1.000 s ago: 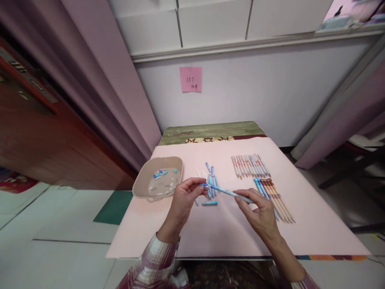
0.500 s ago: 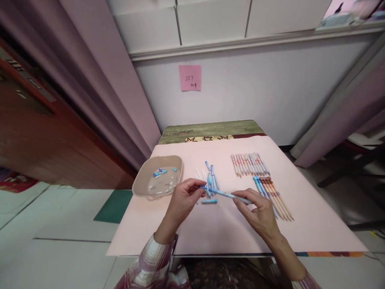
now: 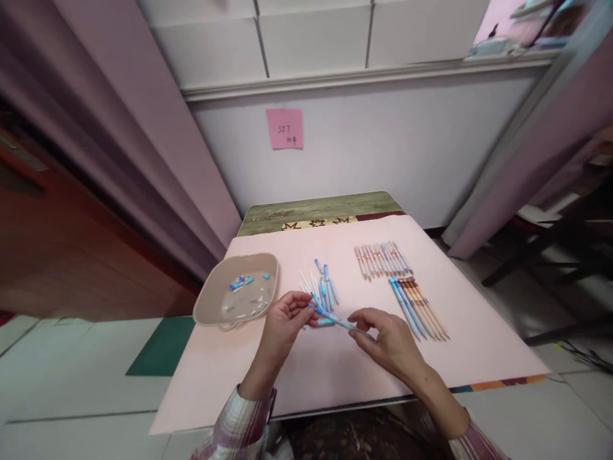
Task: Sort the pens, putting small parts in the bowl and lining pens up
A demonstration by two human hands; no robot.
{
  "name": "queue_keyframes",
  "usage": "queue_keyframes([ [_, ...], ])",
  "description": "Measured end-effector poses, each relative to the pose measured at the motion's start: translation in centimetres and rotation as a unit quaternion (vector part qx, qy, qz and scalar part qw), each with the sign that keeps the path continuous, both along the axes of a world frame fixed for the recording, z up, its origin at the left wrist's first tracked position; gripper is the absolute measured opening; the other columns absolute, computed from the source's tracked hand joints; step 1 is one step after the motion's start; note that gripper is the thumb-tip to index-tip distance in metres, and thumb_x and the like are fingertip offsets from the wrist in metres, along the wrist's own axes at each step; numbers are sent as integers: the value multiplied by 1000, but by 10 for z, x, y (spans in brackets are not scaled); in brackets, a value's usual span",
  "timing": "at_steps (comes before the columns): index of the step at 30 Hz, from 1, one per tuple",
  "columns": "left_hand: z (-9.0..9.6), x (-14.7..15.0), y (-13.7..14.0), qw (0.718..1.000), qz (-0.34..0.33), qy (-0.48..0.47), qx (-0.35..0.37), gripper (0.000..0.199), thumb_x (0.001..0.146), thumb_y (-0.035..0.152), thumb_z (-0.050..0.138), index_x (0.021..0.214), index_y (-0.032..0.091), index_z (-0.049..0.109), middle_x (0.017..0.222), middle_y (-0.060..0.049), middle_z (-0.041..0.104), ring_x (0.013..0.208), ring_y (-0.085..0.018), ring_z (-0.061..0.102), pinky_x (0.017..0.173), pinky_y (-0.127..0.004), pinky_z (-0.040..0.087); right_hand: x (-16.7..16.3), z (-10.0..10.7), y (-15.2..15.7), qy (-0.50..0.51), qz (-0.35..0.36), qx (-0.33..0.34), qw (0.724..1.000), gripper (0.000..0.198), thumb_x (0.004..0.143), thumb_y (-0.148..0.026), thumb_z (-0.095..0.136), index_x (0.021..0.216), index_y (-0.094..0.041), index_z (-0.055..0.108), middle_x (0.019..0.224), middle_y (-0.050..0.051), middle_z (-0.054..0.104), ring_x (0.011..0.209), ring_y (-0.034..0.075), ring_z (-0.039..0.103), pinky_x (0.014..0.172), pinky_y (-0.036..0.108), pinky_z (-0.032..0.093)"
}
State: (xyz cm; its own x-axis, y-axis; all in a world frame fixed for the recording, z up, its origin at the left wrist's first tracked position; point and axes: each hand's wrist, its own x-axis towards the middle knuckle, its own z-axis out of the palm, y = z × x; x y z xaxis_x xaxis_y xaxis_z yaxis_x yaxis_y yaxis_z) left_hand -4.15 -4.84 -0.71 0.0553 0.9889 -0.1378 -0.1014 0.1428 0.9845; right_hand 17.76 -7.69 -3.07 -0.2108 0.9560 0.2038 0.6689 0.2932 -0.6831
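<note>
A light-blue pen [image 3: 341, 321] slants between my two hands, just above the table. The fingers of my left hand [image 3: 286, 319] are closed on its darker blue end. My right hand [image 3: 383, 335] pinches the other end between thumb and fingers. Beneath and behind the pen lies a loose group of blue pen barrels [image 3: 330, 291] and thin white refills [image 3: 306, 281]. A short blue pen part [image 3: 325, 323] rests close to my left fingertips, partly hidden by them.
A beige basin [image 3: 204, 297] holding small blue pen parts [image 3: 239, 282] stands at the left. Rows of clear patterned pens [image 3: 383, 260] and blue and brown-topped pens [image 3: 421, 310] lie at the right. Pink paper [image 3: 325, 377] covers the table; a pink note [image 3: 286, 129] is on the wall.
The view has shifted, so the table sits further left. My right hand has come closer to my left, and the pen slants more steeply between them.
</note>
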Motion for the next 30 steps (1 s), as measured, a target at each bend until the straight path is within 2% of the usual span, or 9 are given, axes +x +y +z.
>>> queue_keyframes([
  [3, -9, 5, 1, 1000, 1, 8, -5, 26, 69, 29, 75, 85, 14, 62, 74, -4, 69, 64, -15, 66, 61, -28, 55, -9, -2, -6, -59, -27, -22, 998, 7, 78, -24, 62, 84, -25, 66, 73, -1, 68, 68, 16, 63, 63, 24, 40],
  [7, -23, 14, 1, 1000, -3, 19, -5, 26, 68, 30, 76, 84, 14, 62, 74, -4, 68, 64, -16, 66, 60, -28, 54, -14, -13, -17, -69, -40, -34, 996, 7, 77, -21, 59, 82, -23, 64, 77, -1, 67, 66, 14, 60, 60, 23, 36],
  [11, -32, 21, 0, 1000, 0, 12, -16, 40, 66, 33, 76, 99, 15, 62, 81, -4, 68, 66, -17, 67, 60, -30, 55, -2, -26, -26, -47, -68, -42, 996, 6, 78, -21, 58, 81, -22, 64, 73, -1, 65, 61, 13, 58, 59, 23, 37],
  [13, -34, 22, -1, 1000, 7, 14, -18, 45, 66, 35, 76, 104, 16, 62, 84, -5, 68, 65, -17, 67, 60, -30, 55, 13, -30, -25, -50, -116, -41, 991, 7, 79, -24, 58, 80, -22, 64, 71, -1, 65, 62, 13, 59, 60, 23, 38],
  [17, -37, 20, -1, 999, -2, 37, -24, 33, 67, 37, 76, 90, 15, 65, 78, -4, 68, 63, -16, 66, 58, -28, 55, 48, -31, -15, -118, -250, -41, 960, 12, 80, -30, 57, 81, -23, 67, 71, 0, 69, 64, 17, 62, 57, 25, 37],
  [19, -39, 18, -2, 999, -6, 42, -31, 31, 67, 37, 76, 86, 15, 66, 76, -4, 68, 62, -16, 65, 57, -28, 54, 60, -31, -9, -154, -281, -47, 946, 13, 80, -32, 57, 80, -24, 67, 72, 0, 70, 65, 18, 62, 55, 25, 35],
  [23, -42, 15, -3, 998, -8, 39, -41, 31, 66, 37, 76, 85, 15, 67, 77, -5, 70, 61, -15, 64, 56, -27, 54, 65, -34, -2, -182, -292, -70, 936, 16, 81, -33, 56, 76, -23, 68, 70, 2, 70, 65, 18, 62, 53, 25, 32],
  [30, -44, 9, -4, 998, -1, 48, -45, 30, 66, 37, 76, 85, 15, 67, 75, -4, 69, 60, -15, 62, 55, -26, 53, 61, -38, 8, -221, -298, -87, 925, 20, 84, -34, 53, 78, -22, 67, 77, 5, 71, 69, 20, 62, 54, 26, 30],
])
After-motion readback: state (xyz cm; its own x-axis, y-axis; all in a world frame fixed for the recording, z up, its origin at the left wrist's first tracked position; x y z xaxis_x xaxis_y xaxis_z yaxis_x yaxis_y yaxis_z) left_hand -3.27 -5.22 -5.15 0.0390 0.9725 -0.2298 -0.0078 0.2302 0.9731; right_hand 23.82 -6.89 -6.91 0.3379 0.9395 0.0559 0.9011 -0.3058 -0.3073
